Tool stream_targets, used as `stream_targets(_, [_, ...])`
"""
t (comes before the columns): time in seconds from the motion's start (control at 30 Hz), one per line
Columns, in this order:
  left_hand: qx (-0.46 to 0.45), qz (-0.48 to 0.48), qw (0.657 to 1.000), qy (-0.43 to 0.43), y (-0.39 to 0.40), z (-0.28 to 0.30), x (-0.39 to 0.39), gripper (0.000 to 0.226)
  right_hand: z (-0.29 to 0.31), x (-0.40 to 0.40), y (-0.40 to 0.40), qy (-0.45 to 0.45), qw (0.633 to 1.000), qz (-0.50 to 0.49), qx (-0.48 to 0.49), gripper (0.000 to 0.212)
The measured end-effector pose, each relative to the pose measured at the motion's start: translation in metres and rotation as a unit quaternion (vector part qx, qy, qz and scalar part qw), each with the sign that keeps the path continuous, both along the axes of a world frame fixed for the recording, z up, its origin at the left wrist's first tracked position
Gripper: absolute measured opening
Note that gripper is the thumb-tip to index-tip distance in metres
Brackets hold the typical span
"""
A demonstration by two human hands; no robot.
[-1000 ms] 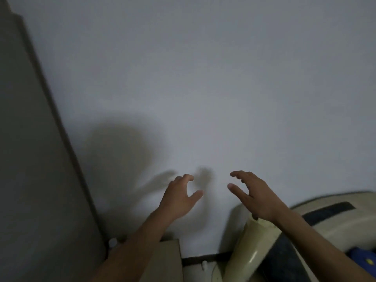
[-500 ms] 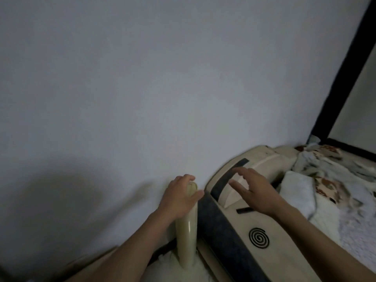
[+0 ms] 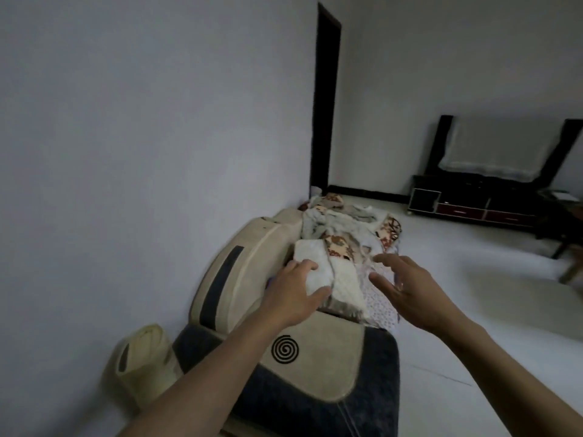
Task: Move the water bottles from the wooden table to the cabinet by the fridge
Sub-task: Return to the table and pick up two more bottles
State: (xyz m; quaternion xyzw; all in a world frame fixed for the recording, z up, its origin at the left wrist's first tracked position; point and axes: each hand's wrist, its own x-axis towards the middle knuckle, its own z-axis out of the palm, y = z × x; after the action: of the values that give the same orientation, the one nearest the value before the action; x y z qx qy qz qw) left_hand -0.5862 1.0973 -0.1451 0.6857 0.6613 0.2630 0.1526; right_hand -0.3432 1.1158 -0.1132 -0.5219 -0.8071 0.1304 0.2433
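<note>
No water bottle, fridge or cabinet by a fridge shows in the head view. My left hand (image 3: 291,294) is held out in front of me over a sofa, fingers curled apart and holding nothing. My right hand (image 3: 410,288) is beside it, spread open and empty. At the far right edge a dark wooden piece of furniture (image 3: 564,216) is partly visible; whether it is the wooden table I cannot tell.
A cream and dark-blue sofa (image 3: 315,373) piled with blankets (image 3: 347,234) runs along the left wall. A rolled cream mat (image 3: 142,357) leans by it. A dark doorway (image 3: 326,99) is ahead, and a black TV stand (image 3: 467,200) with a covered screen stands at the far right. Pale floor (image 3: 473,310) lies to the right.
The view has swung right, from a bare wall and the fridge side to the sofa and the room. Both hands stay raised, open and empty.
</note>
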Motion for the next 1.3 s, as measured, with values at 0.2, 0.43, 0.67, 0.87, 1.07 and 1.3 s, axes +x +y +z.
stream_targets(0.2, [0.009, -0.134, 0.991, 0.004, 0.024, -0.007, 0.022, 0.055, -0.003, 0.025, -0.045, -0.013, 0.986, -0.167, -0.014, 0.055])
stream_targets(0.43, [0.021, -0.234, 0.972, -0.016, 0.022, -0.029, 0.012, 0.056, -0.012, 0.01, -0.107, -0.003, 0.956, -0.294, -0.021, 0.049])
stream_targets(0.67, [0.032, -0.332, 0.942, -0.029, -0.002, -0.02, 0.062, 0.055, -0.011, 0.043, -0.188, -0.027, 0.921, -0.387, -0.046, 0.049])
stream_targets(0.87, [0.045, -0.402, 0.914, -0.03, -0.041, -0.002, 0.126, 0.057, 0.006, 0.094, -0.251, -0.033, 0.894, -0.445, -0.033, 0.055])
stream_targets(1.07, [0.04, -0.426, 0.904, -0.002, -0.079, 0.003, 0.191, 0.059, 0.005, 0.151, -0.304, -0.001, 0.886, -0.464, -0.011, 0.053])
stream_targets(1.3, [0.041, -0.43, 0.902, 0.014, -0.119, 0.008, 0.274, 0.059, -0.001, 0.216, -0.355, 0.031, 0.877, -0.479, -0.021, 0.055])
